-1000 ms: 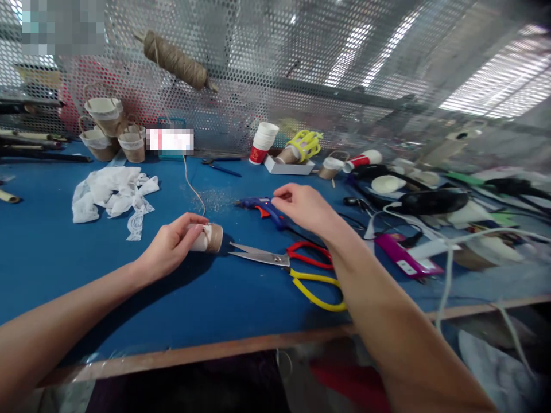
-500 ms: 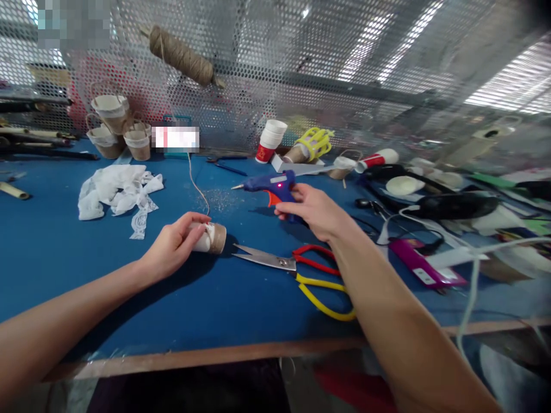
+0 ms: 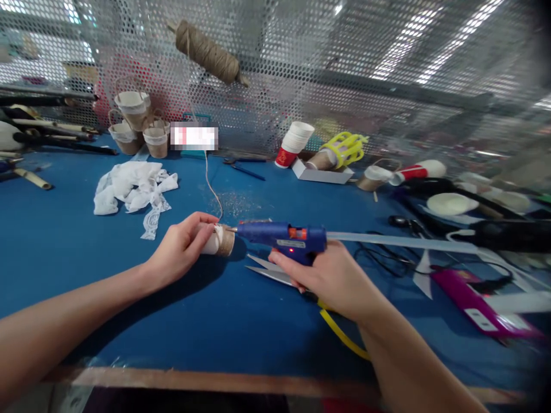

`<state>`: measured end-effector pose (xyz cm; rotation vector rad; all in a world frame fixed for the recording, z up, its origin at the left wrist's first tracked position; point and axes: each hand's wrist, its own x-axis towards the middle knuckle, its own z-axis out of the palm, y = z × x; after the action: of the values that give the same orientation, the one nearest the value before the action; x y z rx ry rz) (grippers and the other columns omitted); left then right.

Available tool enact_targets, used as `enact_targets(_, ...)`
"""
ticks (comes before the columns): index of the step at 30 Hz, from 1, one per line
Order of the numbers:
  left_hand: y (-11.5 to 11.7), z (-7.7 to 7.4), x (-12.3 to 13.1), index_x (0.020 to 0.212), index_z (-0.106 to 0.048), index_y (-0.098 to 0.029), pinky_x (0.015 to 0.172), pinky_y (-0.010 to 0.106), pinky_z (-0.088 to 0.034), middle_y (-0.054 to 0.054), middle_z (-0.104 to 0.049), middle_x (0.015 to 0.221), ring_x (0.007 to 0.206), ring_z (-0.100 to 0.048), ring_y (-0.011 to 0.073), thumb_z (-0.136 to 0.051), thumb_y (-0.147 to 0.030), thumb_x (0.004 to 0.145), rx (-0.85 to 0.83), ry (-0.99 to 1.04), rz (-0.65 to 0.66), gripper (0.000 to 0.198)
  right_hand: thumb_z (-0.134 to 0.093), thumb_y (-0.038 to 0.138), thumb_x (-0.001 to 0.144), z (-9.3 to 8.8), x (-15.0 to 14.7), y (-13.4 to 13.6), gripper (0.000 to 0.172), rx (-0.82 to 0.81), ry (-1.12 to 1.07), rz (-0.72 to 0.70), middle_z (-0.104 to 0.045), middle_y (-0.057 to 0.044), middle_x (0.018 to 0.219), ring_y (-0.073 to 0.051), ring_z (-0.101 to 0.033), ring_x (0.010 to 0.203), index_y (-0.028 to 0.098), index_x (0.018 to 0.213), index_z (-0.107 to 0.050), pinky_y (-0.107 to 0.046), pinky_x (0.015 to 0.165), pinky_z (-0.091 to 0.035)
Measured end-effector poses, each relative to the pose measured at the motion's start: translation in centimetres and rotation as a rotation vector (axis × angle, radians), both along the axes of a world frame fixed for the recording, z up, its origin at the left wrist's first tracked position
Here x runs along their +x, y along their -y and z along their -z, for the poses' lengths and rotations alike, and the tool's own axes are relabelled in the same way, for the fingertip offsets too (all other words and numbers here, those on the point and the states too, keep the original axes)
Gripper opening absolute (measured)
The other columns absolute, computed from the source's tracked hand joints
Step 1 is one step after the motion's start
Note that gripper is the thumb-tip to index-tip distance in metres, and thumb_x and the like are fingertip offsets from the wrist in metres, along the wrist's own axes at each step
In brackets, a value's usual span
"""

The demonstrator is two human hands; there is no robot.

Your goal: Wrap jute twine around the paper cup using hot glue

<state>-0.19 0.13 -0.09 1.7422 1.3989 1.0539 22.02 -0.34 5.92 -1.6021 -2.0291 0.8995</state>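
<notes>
1. Behind the left hand [image 3: 183, 246], a pile of white lace [image 3: 129, 186] is being held up by the blue surface [image 3: 206, 332]. It is best being kept away from the glue.
2. The small cup [image 3: 210, 246] is being grasped by the left hand's bent fingers, around its white part. It is being held on its side, with its brown band [image 3: 227, 244] facing right. For neat work, a firm but soft hold is being called for, as paper may be easily squashed.
3. By those fingers, a thin string [image 3: 209, 178] is being seen at the cup. Whether it is being pinched cannot be told. No slack loops should be getting caught in the glue.
4. The tip of the blue glue gun [image 3: 279, 236] is being pointed left, at the band's top edge. Whether the cup is being touched cannot be told. The tip is likely hot, so the left fingers are best being kept clear.
5. Below the gun, the scissors [image 3: 269, 274] are being partly hidden by the right hand [image 3: 327, 275].
6. The gun's handle is being gripped by the right hand's fingers. Whether the trigger is being squeezed cannot be told; a slow, gentle squeeze is probably being needed.
7. Behind the gun, a long glue stick [image 3: 387, 239] is being held out straight. Bumps against it are best being avoided.
</notes>
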Motion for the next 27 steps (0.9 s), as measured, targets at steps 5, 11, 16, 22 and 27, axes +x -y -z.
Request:
enact_targets(5, 0.04, 0.06, -0.02, 0.101, -0.053, -0.016, 0.064, 0.027, -0.045, 0.006, -0.067, 0.086, 0.071, -0.059, 0.0166, -0.038, -0.039, 0.087, -0.022, -0.004, 0.011, 0.031, -0.057, 0.03, 0.073, 0.21, -0.42, 0.41, 0.03, 0.213, 0.094, -0.08, -0.049, 0.003, 0.038, -0.015, -0.054, 0.045, 0.022, 0.046, -0.047, -0.025, 0.043, -0.04)
enact_targets(11, -0.01, 0.0, -0.05, 0.1, -0.055, -0.016, 0.064, 0.028, -0.045, 0.006, -0.067, 0.085, 0.07, -0.059, 0.0169, -0.038, -0.039, 0.087, 0.003, -0.045, 0.001, 0.031, -0.056, 0.028, 0.074, 0.79, -0.51, 0.24, 0.026, 0.342, 0.165, -0.116, -0.057, 0.001, 0.047, -0.017, -0.061, 0.057, 0.022, 0.05, -0.051, -0.025, 0.048, -0.043)
enact_targets(16, -0.1, -0.02, -0.05, 0.101, -0.054, -0.015, 0.064, 0.027, -0.045, 0.006, -0.066, 0.086, 0.071, -0.059, 0.0165, -0.037, -0.037, 0.087, 0.015, -0.054, 0.013, 0.031, -0.056, 0.03, 0.075, 0.81, -0.56, 0.42, 0.019, 0.326, 0.186, -0.114, -0.058, 0.001, 0.048, -0.018, -0.061, 0.057, 0.021, 0.058, -0.057, -0.025, 0.048, -0.042)
enact_targets(22, -0.05, -0.11, -0.06, 0.101, -0.055, -0.015, 0.064, 0.027, -0.046, 0.006, -0.066, 0.085, 0.071, -0.059, 0.0163, -0.037, -0.037, 0.087, 0.049, -0.072, 0.015, 0.032, -0.054, 0.034, 0.077, 0.99, -0.51, 0.52, 0.02, 0.331, 0.209, -0.098, -0.052, 0.0, 0.043, -0.02, -0.059, 0.058, 0.023, 0.06, -0.057, -0.027, 0.044, -0.039)
enact_targets(27, 0.01, -0.18, -0.06, 0.1, -0.055, -0.014, 0.062, 0.025, -0.044, 0.005, -0.065, 0.083, 0.068, -0.058, 0.0148, -0.037, -0.035, 0.087, 0.072, -0.094, 0.02, 0.03, -0.056, 0.033, 0.075, 0.9, -0.51, 0.57, 0.019, 0.334, 0.197, -0.09, -0.053, 0.0, 0.048, -0.02, -0.059, 0.06, 0.024, 0.059, -0.053, -0.027, 0.043, -0.036)
